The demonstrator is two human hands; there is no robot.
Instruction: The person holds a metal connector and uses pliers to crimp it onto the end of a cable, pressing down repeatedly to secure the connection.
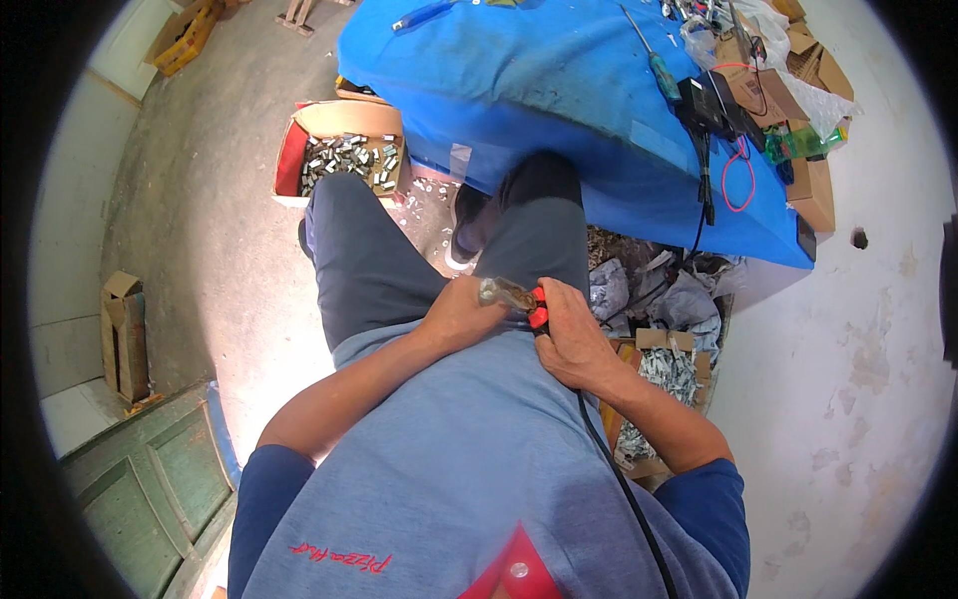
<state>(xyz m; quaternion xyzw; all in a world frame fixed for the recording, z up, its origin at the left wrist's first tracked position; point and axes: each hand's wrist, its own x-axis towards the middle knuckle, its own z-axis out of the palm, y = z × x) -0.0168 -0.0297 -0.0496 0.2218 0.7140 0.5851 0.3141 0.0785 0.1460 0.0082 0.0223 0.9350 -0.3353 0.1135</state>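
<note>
Over my lap, my right hand [576, 341] is wrapped round the red and black handles of a pair of pliers [539, 309]. The metal head points left, towards my other hand, and looks slightly blurred. My left hand [462, 317] is closed right beside that head, its fingers curled inward. What it pinches, if anything, is hidden or too small to make out. A black cable [609, 454] runs from below my right hand down across my grey shirt.
Ahead is a blue-covered table [479, 70] with a screwdriver [654, 65] and a black adapter [704, 105]. An open carton [289, 165] of small metal parts stands left of my knee. A box [664, 339] of metal pieces sits right, near a white wall [848, 379].
</note>
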